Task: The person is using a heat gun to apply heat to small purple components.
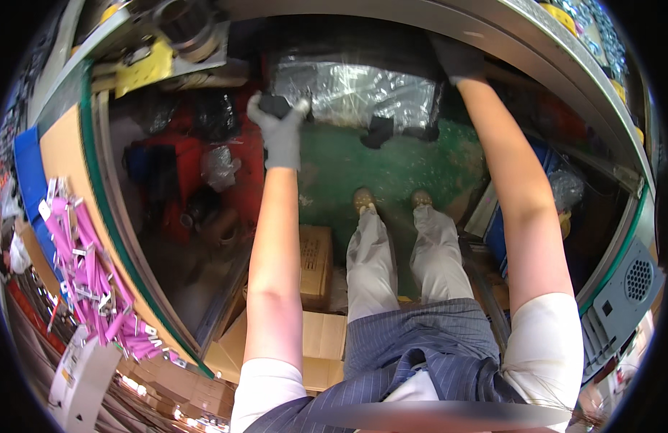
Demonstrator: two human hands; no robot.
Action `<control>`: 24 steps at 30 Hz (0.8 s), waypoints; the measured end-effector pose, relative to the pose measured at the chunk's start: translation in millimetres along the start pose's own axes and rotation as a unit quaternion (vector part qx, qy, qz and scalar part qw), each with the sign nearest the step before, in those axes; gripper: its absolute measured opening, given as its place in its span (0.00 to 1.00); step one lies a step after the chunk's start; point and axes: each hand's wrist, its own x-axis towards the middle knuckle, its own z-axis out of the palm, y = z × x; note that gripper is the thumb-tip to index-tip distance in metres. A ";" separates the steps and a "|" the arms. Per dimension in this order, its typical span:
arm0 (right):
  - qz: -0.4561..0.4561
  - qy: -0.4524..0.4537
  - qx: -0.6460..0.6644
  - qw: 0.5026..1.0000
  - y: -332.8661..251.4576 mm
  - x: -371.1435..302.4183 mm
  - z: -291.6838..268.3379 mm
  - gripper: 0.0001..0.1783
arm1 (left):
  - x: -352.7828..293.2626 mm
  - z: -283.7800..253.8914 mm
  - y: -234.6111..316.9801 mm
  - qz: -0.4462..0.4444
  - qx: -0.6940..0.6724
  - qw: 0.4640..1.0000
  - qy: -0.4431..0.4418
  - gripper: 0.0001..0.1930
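Note:
My left hand (pixel 280 141), in a grey glove, reaches forward under the bench. Its thumb and fingers stand on either side of a small black blocky piece (pixel 274 106), which appears gripped between them. Just right of that hand lies a wide bundle wrapped in clear, shiny plastic (pixel 355 90) with dark patches at its lower edge. My right hand (pixel 456 59), also in a grey glove, reaches into shadow by the bundle's far right end. Its fingers are hidden in the dark, so whether it touches the bundle cannot be seen.
The metal bench edge (pixel 536 43) curves across the top. Red bins (pixel 240 155) with plastic-wrapped parts stand at left, a cardboard box (pixel 316 263) nearer me. Pink-purple parts (pixel 95 278) are heaped on the left; a grey perforated metal panel (pixel 622 303) stands at right. The floor (pixel 384 169) is green.

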 end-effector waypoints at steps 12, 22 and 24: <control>0.341 -0.277 -0.148 0.886 271.8 -214.6 -18.7 0.30 | 91.0 13.9 -5.8 0.162 -0.007 0.984 0.068 0.47; 0.555 -0.262 -0.156 0.774 333.5 -178.5 57.7 0.38 | 79.0 12.9 -2.2 0.200 0.068 0.964 0.159 0.44; 0.515 -0.245 -0.177 0.802 340.5 -198.4 58.3 0.38 | 68.6 30.4 -2.4 0.215 -0.019 0.968 0.126 0.44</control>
